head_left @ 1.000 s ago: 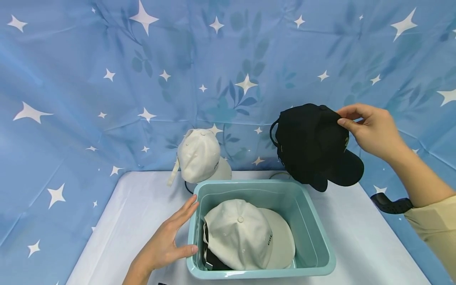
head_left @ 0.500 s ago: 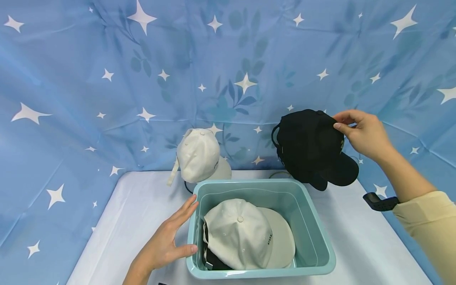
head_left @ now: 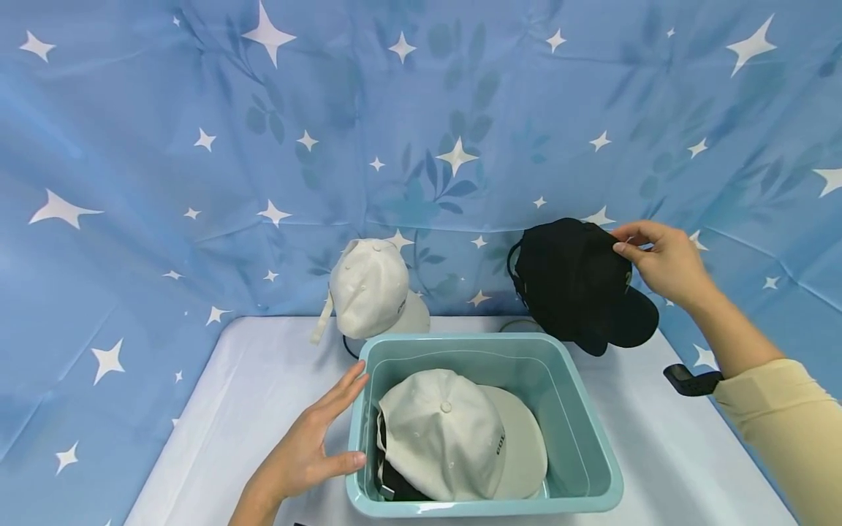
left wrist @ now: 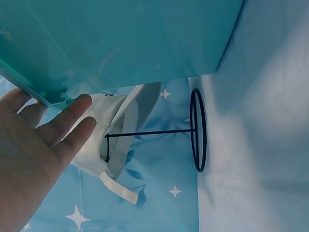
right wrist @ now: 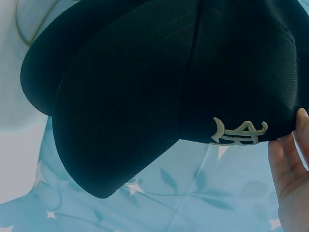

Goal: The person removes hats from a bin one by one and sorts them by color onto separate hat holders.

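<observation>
My right hand [head_left: 667,263] pinches the crown of a black baseball cap [head_left: 572,277] at the back right, fingertips at its front. A second black brim [head_left: 590,345] shows beneath this cap's brim; the rest of that lower cap is hidden. In the right wrist view, pale embroidery [right wrist: 239,133] marks the front of the held cap. My left hand [head_left: 305,449] lies with spread fingers at the left rim of a teal plastic bin [head_left: 588,431]. Inside the bin rests a cream cap [head_left: 441,431], brim pointing right, over something black [head_left: 401,486].
A white cap [head_left: 368,288] hangs on a black wire stand [left wrist: 198,130] behind the bin's left corner. Part of a thin wire ring [head_left: 518,324] shows on the white table [head_left: 263,380] below the black caps. A blue star-printed curtain [head_left: 421,109] closes off the back.
My right hand has come down and slightly left, and the black cap in it has sunk lower. The left hand, bin and pale caps stay as they were.
</observation>
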`<state>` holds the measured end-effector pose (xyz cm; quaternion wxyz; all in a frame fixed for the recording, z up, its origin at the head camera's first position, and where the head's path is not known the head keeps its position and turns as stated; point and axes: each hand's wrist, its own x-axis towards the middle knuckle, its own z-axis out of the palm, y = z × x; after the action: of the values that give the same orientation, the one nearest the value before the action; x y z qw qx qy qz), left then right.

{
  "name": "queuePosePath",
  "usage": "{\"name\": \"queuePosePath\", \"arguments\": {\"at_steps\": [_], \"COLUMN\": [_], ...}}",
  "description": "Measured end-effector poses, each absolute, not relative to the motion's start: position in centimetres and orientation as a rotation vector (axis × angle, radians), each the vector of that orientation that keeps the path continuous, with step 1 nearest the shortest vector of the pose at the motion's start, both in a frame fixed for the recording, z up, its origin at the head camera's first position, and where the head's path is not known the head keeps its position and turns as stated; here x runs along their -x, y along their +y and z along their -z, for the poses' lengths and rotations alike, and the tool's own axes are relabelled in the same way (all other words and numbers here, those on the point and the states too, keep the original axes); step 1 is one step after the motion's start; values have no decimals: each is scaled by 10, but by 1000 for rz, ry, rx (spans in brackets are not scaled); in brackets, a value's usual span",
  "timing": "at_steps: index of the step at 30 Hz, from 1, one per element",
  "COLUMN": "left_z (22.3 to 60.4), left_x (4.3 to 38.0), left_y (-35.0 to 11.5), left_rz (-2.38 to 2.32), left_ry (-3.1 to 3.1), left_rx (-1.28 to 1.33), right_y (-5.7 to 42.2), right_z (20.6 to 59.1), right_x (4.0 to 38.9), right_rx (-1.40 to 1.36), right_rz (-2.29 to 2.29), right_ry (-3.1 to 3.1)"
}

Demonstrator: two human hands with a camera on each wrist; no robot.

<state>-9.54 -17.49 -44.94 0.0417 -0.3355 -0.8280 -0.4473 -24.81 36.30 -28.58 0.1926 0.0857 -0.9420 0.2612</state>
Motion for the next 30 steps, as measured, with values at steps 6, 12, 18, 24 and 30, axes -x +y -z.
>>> {"name": "queuePosePath", "arguments": {"at_steps": [6,12,18,24,30], "left_z": [449,449,450,451,451], "left_x": [94,95,95,96,97], "left_y": [-175,-176,-176,-176,-175], "left_rz": [1360,1365,1385,1396,1400], "left_ry": [-2548,-2547,-2538,-2523,-2528], "left_rx": [1014,1012,1020,1034,1029], "right_y": [364,367,369,369,372], "right_z": [294,303,309,313,319], "right_x": [254,258,260,261,263], "right_rx": [-248,-227,-231,-243,-258], "right_rz": [-723,-734,-769,-771,-764], "right_ry": [-2645,-2675,-2700,-2703,-2703]}}
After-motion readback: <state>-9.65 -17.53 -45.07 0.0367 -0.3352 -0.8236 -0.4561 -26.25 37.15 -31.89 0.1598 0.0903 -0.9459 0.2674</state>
